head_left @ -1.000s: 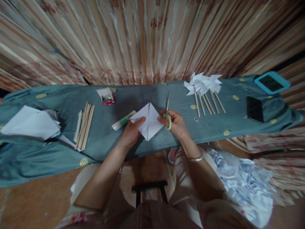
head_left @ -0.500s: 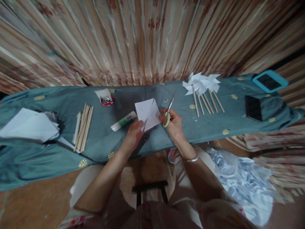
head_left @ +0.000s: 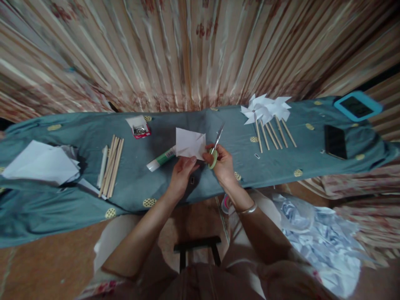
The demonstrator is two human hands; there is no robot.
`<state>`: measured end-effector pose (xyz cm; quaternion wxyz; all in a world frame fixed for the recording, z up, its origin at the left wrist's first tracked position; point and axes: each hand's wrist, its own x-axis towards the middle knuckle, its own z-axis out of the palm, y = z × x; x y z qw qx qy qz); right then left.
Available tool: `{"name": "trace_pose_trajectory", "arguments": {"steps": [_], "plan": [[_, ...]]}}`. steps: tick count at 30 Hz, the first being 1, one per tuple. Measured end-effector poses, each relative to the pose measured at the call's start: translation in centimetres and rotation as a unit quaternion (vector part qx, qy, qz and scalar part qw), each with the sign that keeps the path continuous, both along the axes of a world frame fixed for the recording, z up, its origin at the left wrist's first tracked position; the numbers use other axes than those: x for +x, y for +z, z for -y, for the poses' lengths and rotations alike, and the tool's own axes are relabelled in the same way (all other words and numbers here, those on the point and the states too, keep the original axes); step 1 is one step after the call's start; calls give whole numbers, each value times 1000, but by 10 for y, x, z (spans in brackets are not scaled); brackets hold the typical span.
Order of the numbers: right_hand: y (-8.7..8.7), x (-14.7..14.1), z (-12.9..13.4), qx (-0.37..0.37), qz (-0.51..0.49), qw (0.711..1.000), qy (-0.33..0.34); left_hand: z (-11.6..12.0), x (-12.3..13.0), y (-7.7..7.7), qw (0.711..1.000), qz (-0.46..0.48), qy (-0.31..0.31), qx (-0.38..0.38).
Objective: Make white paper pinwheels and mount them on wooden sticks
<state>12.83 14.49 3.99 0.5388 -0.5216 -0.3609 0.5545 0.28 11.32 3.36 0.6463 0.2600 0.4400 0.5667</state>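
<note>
A white square of paper (head_left: 190,142) is held up between my two hands above the cloth. My left hand (head_left: 181,175) pinches its lower edge with thumb and fingers. With my right hand (head_left: 222,164) I hold scissors (head_left: 213,156) by their pale green handles, the blades pointing up and away, while its fingertips touch the paper's right edge. Slits in the paper are hard to make out at this angle. A green and white glue stick (head_left: 161,159) lies just left of the paper.
Paper pinwheels on sticks (head_left: 265,109) lie right of centre, near a black phone (head_left: 335,142) and a blue-framed device (head_left: 358,106). Leftward are an open box of small metal pieces (head_left: 139,128), wooden sticks (head_left: 115,168) and stacked paper (head_left: 40,164). A bag of crumpled paper (head_left: 325,241) sits below right.
The paper has turned, its corner now at the upper left. My left hand has shifted its grip along the lower edge. My right hand, with the scissors, has moved slightly left.
</note>
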Motion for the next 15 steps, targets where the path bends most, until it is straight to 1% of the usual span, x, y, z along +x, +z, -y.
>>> {"name": "trace_pose_trajectory", "arguments": {"steps": [4,7,10,15], "plan": [[-3,-3,4,16,34,999,20,-1,-1,6,1000,25,3,7],[-6,-4,7,28,69,997,32,-3,-2,8,999,30,14,-11],[-8,-5,10,39,98,993,47,-5,-2,6,997,42,41,-41],[-8,-6,13,37,100,992,74,-13,-6,6,992,72,95,-44]]}}
